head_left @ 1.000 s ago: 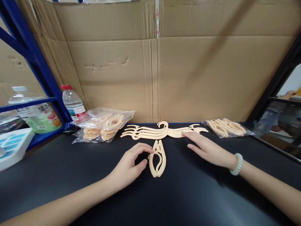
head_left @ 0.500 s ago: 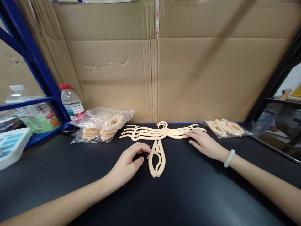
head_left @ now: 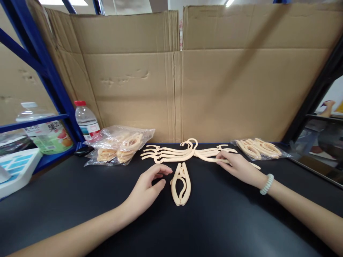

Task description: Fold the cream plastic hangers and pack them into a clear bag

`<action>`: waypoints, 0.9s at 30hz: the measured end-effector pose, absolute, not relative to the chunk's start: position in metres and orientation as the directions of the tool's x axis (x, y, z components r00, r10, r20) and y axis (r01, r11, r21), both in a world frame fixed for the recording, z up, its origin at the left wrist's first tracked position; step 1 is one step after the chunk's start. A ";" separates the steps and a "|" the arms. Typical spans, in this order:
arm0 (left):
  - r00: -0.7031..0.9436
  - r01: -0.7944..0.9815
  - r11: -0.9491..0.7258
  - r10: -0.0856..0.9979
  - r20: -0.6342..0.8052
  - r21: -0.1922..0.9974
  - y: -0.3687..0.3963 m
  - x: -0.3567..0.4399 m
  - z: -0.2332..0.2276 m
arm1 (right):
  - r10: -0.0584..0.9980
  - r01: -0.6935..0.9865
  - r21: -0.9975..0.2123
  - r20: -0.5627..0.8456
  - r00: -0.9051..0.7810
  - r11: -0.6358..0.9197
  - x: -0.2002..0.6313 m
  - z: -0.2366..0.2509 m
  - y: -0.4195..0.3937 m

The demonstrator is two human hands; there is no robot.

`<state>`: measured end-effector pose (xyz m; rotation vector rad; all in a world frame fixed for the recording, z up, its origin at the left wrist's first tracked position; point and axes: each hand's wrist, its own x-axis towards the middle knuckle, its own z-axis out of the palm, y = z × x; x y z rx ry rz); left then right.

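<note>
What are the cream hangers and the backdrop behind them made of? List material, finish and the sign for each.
Folded hanger and the spread hangers under the right hand: probably moulded plastic, cream, smooth and slightly glossy; thin uniform sections and rounded edges suggest it.
Backdrop: corrugated cardboard, matte brown; creases, dents and a seam between panels show it.

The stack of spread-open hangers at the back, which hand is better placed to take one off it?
The right hand, probably. Its fingers already rest on the right arm of the open hanger stack. The left hand lies nearer, beside the folded hanger, apart from the stack.
</note>
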<state>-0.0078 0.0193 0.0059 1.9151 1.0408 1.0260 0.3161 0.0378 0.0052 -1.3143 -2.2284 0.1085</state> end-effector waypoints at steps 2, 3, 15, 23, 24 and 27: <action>0.343 0.296 -0.396 0.893 0.290 0.870 0.020 -0.008 0.005 | 0.843 0.789 -0.362 0.420 -0.337 0.496 0.318 0.012 0.035; 0.335 0.286 -0.378 0.900 0.278 0.880 0.021 -0.008 0.004 | 0.845 0.788 -0.376 0.432 -0.316 0.487 0.320 0.015 0.033; 0.096 0.134 -0.095 0.992 0.082 0.986 0.025 -0.006 0.006 | 0.830 0.782 -0.389 0.484 -0.276 0.487 0.326 0.028 0.027; 0.234 0.191 -0.270 0.946 0.224 0.944 0.021 -0.007 -0.002 | 0.771 0.711 -0.329 0.420 -0.479 0.621 0.309 0.022 0.017; 0.252 0.213 -0.289 0.939 0.233 0.933 0.021 -0.007 -0.001 | 0.764 0.705 -0.324 0.423 -0.488 0.630 0.308 0.021 0.016; 0.318 0.252 -0.299 0.924 0.213 0.920 0.022 -0.007 0.004 | 0.737 0.690 -0.305 0.449 -0.504 0.657 0.305 0.018 0.016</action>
